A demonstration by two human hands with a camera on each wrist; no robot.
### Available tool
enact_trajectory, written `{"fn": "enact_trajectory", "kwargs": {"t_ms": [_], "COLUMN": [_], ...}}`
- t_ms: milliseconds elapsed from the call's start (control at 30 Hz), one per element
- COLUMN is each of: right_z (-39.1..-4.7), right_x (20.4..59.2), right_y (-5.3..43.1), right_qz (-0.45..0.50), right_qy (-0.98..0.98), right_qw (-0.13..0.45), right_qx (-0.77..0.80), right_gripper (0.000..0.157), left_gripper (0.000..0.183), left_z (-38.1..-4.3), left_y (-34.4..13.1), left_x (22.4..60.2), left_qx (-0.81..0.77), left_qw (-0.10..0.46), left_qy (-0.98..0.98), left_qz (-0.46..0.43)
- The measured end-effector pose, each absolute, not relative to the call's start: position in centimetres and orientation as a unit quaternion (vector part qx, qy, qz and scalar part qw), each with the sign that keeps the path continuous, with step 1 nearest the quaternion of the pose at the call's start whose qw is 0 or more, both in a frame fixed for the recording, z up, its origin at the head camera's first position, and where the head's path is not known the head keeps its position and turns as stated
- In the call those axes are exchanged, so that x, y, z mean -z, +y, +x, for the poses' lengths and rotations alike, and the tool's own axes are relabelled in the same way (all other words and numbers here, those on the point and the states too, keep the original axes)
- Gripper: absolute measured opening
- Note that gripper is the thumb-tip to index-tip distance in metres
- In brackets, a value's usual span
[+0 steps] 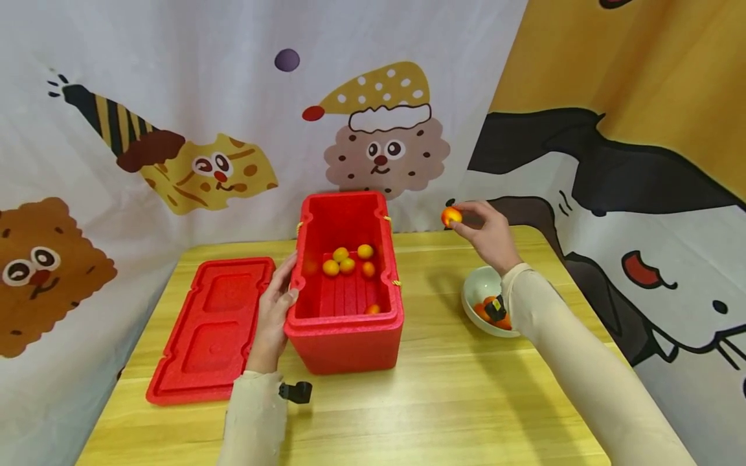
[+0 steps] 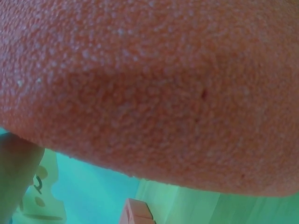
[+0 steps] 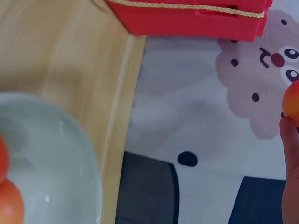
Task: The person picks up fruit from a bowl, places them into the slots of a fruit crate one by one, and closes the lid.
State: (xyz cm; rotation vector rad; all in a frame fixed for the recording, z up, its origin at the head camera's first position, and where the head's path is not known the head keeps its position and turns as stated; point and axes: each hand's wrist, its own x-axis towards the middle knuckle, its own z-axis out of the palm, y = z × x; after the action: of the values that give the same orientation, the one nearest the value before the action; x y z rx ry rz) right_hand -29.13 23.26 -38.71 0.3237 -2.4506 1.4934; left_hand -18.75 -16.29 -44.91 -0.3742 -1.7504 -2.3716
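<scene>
My right hand (image 1: 489,236) pinches a small round orange-yellow fruit (image 1: 451,217) between thumb and fingers, raised to the right of an open red box (image 1: 345,346). In the right wrist view a finger touches that fruit (image 3: 292,103). My left hand (image 1: 275,317) holds the box's left side, thumb at the rim and fingers along the outer wall. The box wall (image 2: 154,93) fills most of the left wrist view. Inside the box lie several small yellow and orange fruits (image 1: 347,265). Below my right wrist stands a pale green bowl (image 1: 479,285) with orange-red fruits (image 1: 481,312), partly hidden by the wrist camera.
A red lid (image 1: 212,330) with two recessed panels lies on the wooden table (image 1: 449,401), left of the box. Behind the table hangs a printed curtain (image 1: 233,65), which also runs along the sides. Yellow cord (image 3: 187,6) runs along the box's side.
</scene>
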Motion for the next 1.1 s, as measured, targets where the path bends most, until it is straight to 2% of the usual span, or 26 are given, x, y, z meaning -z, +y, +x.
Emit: {"fn": "enact_trajectory", "kwargs": {"t_ms": [433, 767, 1100], "right_z": [-30.1, -30.8, -31.4], "right_x": [36.1, 35.1, 34.5], "right_y": [19.2, 15.1, 12.7], "right_qz": [0.161, 0.219, 0.235], "right_qy": [-0.825, -0.802, -0.807], "right_qw": [0.135, 0.101, 0.091], "right_qx": [-0.525, -0.547, -0.535], "right_gripper": [0.035, 0.032, 0.032], "left_gripper": [0.060, 0.062, 0.061], "left_z": [-18.9, -18.8, -18.9], "left_y": [-16.1, -16.3, -16.3], "left_x": [45.0, 45.2, 45.3], "left_qx": [0.792, 0.793, 0.794], "left_qw": [0.087, 0.085, 0.090], "left_qy": [-0.592, -0.593, -0.588], "left_qz": [-0.117, -0.110, -0.129]}}
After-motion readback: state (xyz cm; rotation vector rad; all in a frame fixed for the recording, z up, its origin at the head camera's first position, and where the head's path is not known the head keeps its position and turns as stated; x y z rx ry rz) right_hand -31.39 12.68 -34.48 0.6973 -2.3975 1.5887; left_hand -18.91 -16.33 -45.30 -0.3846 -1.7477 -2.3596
